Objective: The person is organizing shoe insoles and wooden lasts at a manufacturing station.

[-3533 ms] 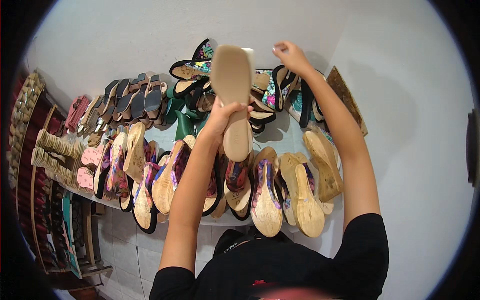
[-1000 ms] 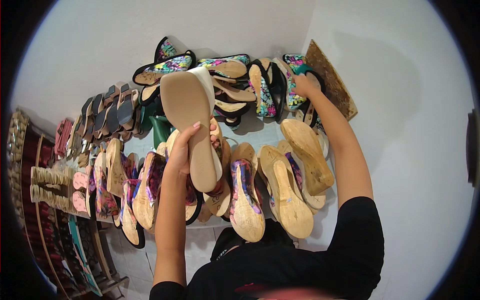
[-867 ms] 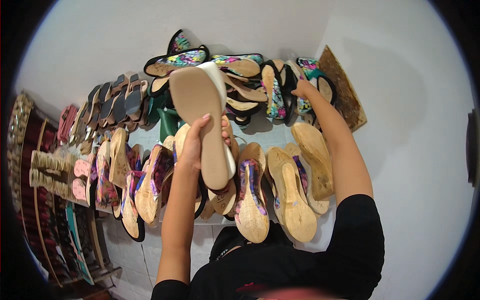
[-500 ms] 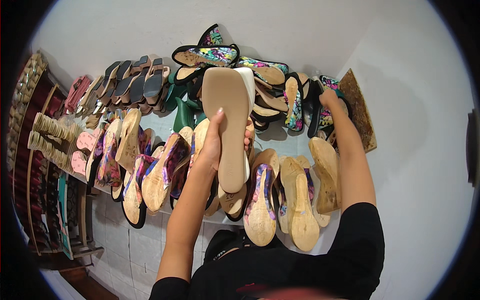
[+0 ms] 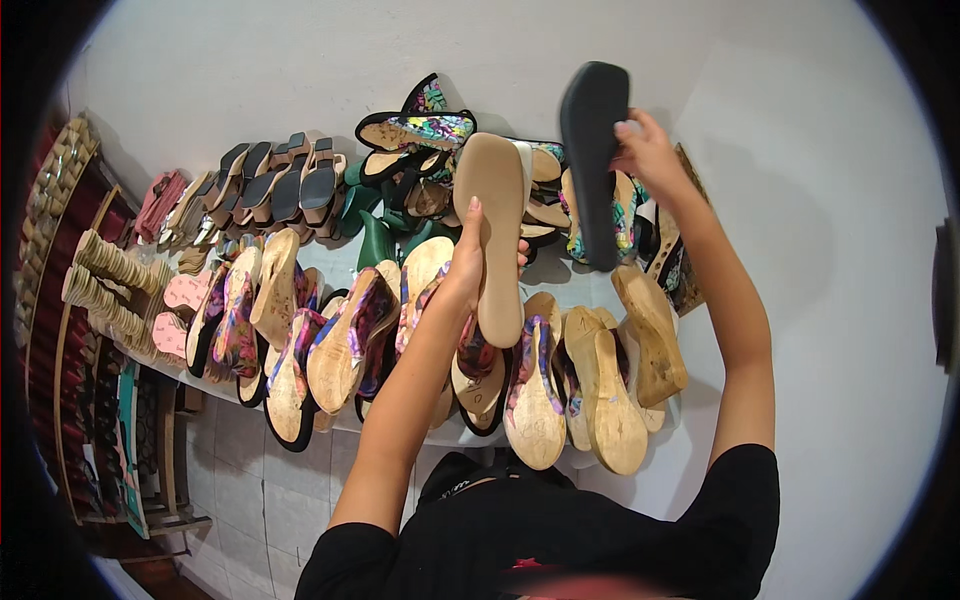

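My left hand [image 5: 466, 262] is closed round a beige shoe insole [image 5: 492, 200], thumb on its face. A white edge [image 5: 525, 165] shows behind it, so more than one piece may be in that grip. Higher and to the right, my right hand [image 5: 648, 158] grips a black shoe sole [image 5: 592, 150] by its side, held upright in the air above the table. Behind the two held pieces are wedge sandals with a colourful printed cover [image 5: 622, 220], partly hidden. Below my left hand are wooden wedge sandals [image 5: 536, 415] with purple printed straps.
More wooden wedges [image 5: 612, 405] crowd the table's near edge. Block-heel sandals [image 5: 318, 185] line the back left, beside green shoes [image 5: 376, 240]. Stacked insoles [image 5: 110, 310] and pink pieces [image 5: 188, 290] lie at the left end. A brown board [image 5: 690, 285] leans at the right wall.
My right hand has come up and left from the back right of the table, now with the black sole in it. My left hand has shifted slightly right with the beige insole.
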Available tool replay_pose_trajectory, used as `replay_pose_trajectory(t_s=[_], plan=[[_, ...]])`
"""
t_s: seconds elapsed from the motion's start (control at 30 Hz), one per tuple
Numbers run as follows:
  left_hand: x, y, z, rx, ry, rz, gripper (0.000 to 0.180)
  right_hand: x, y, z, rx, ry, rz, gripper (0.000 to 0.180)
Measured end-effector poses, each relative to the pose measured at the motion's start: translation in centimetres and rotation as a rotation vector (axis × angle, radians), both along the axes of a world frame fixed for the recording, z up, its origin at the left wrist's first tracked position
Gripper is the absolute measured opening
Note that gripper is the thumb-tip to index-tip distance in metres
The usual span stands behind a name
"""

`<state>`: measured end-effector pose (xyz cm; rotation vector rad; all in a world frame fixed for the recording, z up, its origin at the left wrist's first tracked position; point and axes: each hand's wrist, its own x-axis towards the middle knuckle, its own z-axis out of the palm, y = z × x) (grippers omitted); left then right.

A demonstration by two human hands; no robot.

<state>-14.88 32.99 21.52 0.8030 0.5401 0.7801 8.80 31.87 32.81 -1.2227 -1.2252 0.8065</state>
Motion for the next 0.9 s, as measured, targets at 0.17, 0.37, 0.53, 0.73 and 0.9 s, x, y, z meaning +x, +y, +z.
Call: replay_pose_trajectory(t_s=[0.17,0.37,0.53,0.73,0.9], plan=[[0.1,-2.0,2.5,-0.010,-0.123,0.020,0.067,-7.6,-2.5,-2.8,-0.036,-0.029,0.179,0.033],[-2.1,-2.5,2.1,0.098,-0.070,0.064,0.072,-8.5,-3.4,-1.7,-0.020,0.026,0.061,0.027],[-3.5,-3.4,2.3,0.087,-0.111,0.059,0.078,-7.8,-3.3,-1.9,-0.056,0.033,0.043,0.024],[-5.0,-4.0,2.2,0.154,-0.060,0.061,0.072,-5.8,-1.9,-1.3,-0.021,0.387,-0.066,0.028],[-4.7,-4.2,1.5,0.262,0.087,0.283,0.070,-8.5,-2.3,-2.5,-0.128,0.433,0.053,0.033]])
